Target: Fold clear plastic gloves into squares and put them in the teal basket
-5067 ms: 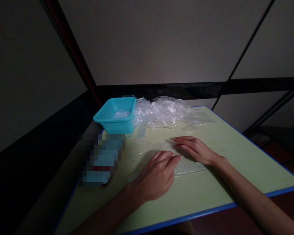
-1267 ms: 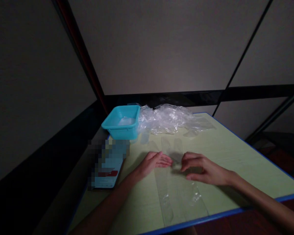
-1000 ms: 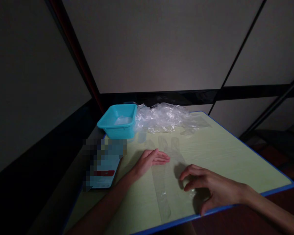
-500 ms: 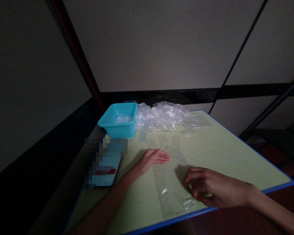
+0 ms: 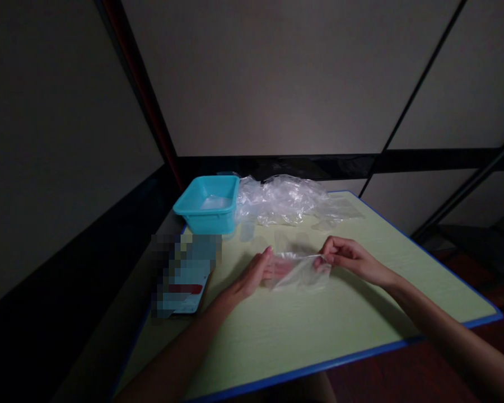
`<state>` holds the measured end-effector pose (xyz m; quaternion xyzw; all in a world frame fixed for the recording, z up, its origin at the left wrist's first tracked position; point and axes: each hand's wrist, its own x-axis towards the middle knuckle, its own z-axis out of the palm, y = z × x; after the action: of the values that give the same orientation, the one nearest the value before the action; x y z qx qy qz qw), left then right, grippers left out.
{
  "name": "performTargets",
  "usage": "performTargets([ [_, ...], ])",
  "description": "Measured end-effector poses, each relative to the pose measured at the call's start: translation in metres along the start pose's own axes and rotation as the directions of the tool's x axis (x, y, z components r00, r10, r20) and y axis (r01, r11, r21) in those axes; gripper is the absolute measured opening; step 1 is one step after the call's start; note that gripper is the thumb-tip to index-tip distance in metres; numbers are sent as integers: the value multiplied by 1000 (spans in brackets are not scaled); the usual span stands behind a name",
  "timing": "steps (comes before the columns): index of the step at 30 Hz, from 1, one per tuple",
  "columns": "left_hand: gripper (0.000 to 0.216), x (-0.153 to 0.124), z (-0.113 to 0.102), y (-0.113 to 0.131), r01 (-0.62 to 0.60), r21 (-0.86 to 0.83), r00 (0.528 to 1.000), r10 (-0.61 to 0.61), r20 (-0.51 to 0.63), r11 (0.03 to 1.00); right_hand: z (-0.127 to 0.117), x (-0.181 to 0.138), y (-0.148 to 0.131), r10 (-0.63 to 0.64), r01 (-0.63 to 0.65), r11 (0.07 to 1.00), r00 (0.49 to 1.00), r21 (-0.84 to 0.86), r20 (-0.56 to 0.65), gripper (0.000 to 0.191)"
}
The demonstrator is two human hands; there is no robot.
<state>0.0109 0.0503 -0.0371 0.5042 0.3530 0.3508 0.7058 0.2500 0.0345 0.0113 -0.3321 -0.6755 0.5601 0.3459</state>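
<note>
A clear disposable plastic glove (image 5: 300,274) is folded over on itself above the table, with its finger ends lying flat on the far side. My right hand (image 5: 350,258) pinches the glove's folded edge at the right corner. At the opposite end, my left hand (image 5: 254,274) holds the film, thumb uppermost, and its fingers show through the plastic. The film hangs loosely between both hands.
A turquoise plastic basket (image 5: 205,223) stands at the back left, with pale contents. Beside it lies a crumpled heap of clear plastic (image 5: 292,196). A partly blurred phone-like object (image 5: 187,299) rests at the left. Blue edging (image 5: 361,352) borders the table.
My right hand has gone forward and up, folding the glove's cuff end away from me. My left hand's thumb has risen, and its fingers now lie behind the film.
</note>
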Motion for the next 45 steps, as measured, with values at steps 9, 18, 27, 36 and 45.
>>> performTargets([
  [9,43,0,2,3,4,-37,1000,-4,-1,999,-7,28,23,85,-37,977,971,211,-222,25],
  [18,34,0,2,10,0,-207,998,-11,-56,978,-8,17,31,120,-90,979,979,182,-165,37],
  [27,24,4,-1,16,62,-304,996,-80,-47,951,-1,15,28,44,-49,997,995,-54,-93,24],
  [36,22,6,-1,16,105,-329,990,-130,-55,938,5,16,30,114,-122,990,988,-72,-108,33],
  [45,26,-3,6,22,184,-320,979,-204,-29,929,1,14,33,160,-165,981,985,-98,-59,32],
])
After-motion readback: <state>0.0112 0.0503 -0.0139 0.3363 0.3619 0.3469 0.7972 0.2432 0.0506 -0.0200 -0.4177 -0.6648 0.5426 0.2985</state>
